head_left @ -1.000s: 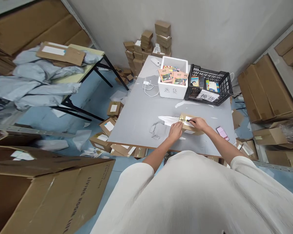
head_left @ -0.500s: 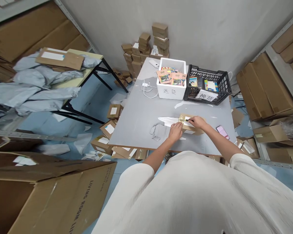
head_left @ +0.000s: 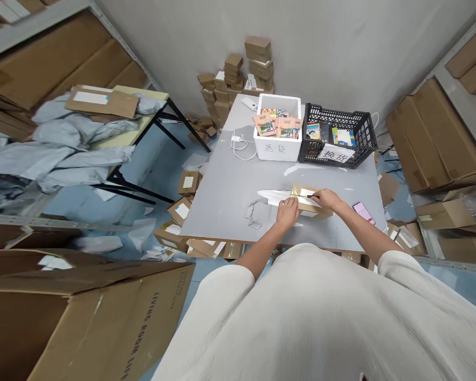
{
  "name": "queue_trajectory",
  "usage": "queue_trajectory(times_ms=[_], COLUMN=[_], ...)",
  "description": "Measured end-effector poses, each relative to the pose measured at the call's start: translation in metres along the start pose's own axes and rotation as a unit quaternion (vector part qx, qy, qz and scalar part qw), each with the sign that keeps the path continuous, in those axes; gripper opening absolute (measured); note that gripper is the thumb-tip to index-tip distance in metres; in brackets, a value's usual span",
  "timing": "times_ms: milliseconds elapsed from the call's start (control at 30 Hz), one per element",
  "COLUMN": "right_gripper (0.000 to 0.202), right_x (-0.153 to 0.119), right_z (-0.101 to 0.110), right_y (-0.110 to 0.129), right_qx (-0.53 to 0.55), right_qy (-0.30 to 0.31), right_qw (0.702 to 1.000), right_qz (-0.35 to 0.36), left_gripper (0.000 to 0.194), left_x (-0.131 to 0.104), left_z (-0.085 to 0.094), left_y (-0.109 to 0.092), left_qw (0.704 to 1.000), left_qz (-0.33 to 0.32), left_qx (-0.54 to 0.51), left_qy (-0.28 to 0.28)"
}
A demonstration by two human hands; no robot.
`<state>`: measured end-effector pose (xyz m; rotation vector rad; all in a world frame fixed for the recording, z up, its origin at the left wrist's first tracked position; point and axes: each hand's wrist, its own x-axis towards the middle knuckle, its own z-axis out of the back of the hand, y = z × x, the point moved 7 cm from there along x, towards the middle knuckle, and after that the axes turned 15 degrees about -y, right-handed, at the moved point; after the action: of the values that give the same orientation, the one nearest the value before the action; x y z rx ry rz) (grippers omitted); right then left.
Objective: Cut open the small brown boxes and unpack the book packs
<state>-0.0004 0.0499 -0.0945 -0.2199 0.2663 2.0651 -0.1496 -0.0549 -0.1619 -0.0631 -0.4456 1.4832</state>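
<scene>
A small cardboard box (head_left: 317,210) with clear tape and white labels lies on the grey table (head_left: 222,211) near its front edge. My left hand (head_left: 287,212) rests on the box's left front side, its fingers together against the cardboard. Above the box's top, my right hand (head_left: 327,200) is closed around a thin dark tool (head_left: 309,196), whose tip points left at the tape; the tool's type is too small to tell. White paper (head_left: 272,196) sticks out left of the box.
A white foam box (head_left: 276,148) and a black crate (head_left: 337,135), both with books, stand at the table's back. A phone (head_left: 364,212) lies right. A cable (head_left: 244,148) lies back left; cartons (head_left: 172,235) crowd the floor.
The right hand and the tool have moved slightly right along the box. My left hand stays on the box. The whole view has shifted a little.
</scene>
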Motion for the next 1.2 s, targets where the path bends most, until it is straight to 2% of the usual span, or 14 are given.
queue_trajectory(times_ms=[233, 433, 600, 900, 1033, 1200], right_gripper=[0.041, 0.041, 0.041, 0.048, 0.046, 0.044], right_x=[-0.016, -0.024, -0.034, -0.063, -0.072, -0.076], right_z=[0.002, -0.005, -0.014, -0.021, -0.025, -0.025], right_y=[-0.028, -0.055, -0.093, -0.159, -0.17, -0.17], right_qx=[0.001, 0.027, 0.036, 0.097, 0.116, 0.134], right_qy=[0.013, 0.028, 0.038, -0.001, 0.013, 0.011], right_qw=[1.0, 0.999, 0.996, 0.992, 0.99, 0.989], right_qz=[-0.018, -0.035, -0.075, -0.075, -0.073, -0.056], left_gripper=[0.055, 0.053, 0.056, 0.057, 0.057, 0.057], left_x=[0.008, 0.012, 0.012, 0.009, 0.009, 0.007], left_z=[-0.001, 0.001, 0.0, -0.005, -0.007, -0.006], left_y=[-0.003, -0.007, -0.009, -0.012, -0.015, -0.017], left_qw=[0.999, 0.999, 0.998, 0.997, 0.996, 0.995], left_qz=[0.009, 0.003, 0.008, 0.011, 0.012, 0.011], left_qx=[0.034, 0.035, 0.038, 0.059, 0.076, 0.086], left_qy=[0.029, 0.042, 0.044, 0.048, 0.049, 0.047])
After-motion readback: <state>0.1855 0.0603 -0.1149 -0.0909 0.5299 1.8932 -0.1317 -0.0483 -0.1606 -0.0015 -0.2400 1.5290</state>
